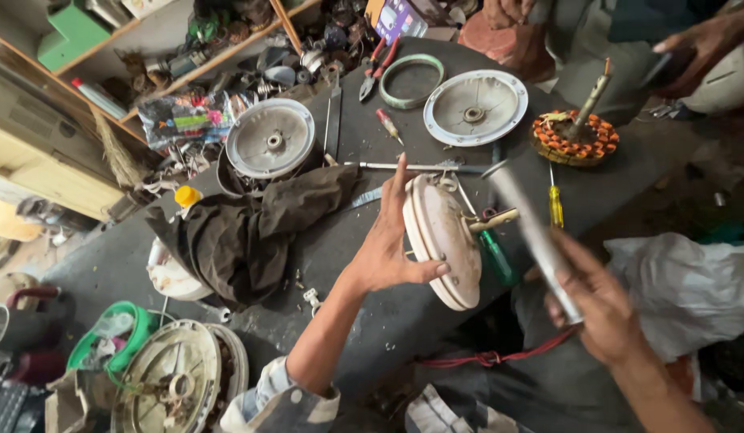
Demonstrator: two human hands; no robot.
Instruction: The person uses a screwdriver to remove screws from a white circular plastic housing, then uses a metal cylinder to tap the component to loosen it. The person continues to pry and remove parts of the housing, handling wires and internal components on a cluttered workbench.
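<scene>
My left hand has its fingers spread wide and flat against the near face of a cream round motor cover, with the thumb hooked under the lower rim; it steadies the cover more than it clamps it. The cover stands on edge at the front of the dark table, its flat faces turned left and right, so it lies just to the right of my left palm and touches it. My right hand is curled tight around the lower end of a grey metal bar, blurred in my view. The bar's long axis runs up and to the left from that fist, its far end close to the cover's right side, near a pale wooden handle and a green-handled screwdriver that sit beside the cover's rim. Whether the bar touches the cover I cannot tell. The left hand is the nearer one to the cover; the right stands off by the bar's length.

Farther out lie a yellow-handled screwdriver, a copper-wound stator with a shaft standing up, two more round covers, a grey ring, red pliers and a dark rag. Another person's hand shows at the top right.
</scene>
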